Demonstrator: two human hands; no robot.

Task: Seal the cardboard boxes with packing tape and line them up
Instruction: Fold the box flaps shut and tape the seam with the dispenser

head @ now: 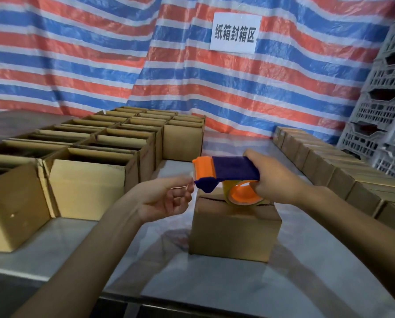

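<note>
The right hand (272,177) grips the handle end of an orange and dark blue tape dispenser (226,168), fingers wrapped round its body, and holds it just above a closed cardboard box (233,230) that stands alone near the middle of the surface (237,290). The tape roll (244,193) on its orange hub hangs directly over the box's top seam, touching it or nearly so. The left hand (164,198) is turned palm up, its fingers loosely curled, with thumb and forefinger closed on the tape end (188,185) at the dispenser's front; the strip is clear and only faintly visible. Along the left edge of the surface and back toward the far left corner stands a block of open boxes (88,180), flaps upright. A row of closed boxes (329,171) runs along the right edge. Behind hangs a red, white and blue striped tarp (100,53) bearing a white sign (235,33), and grey plastic crates (384,106) are stacked at the far right.
</note>
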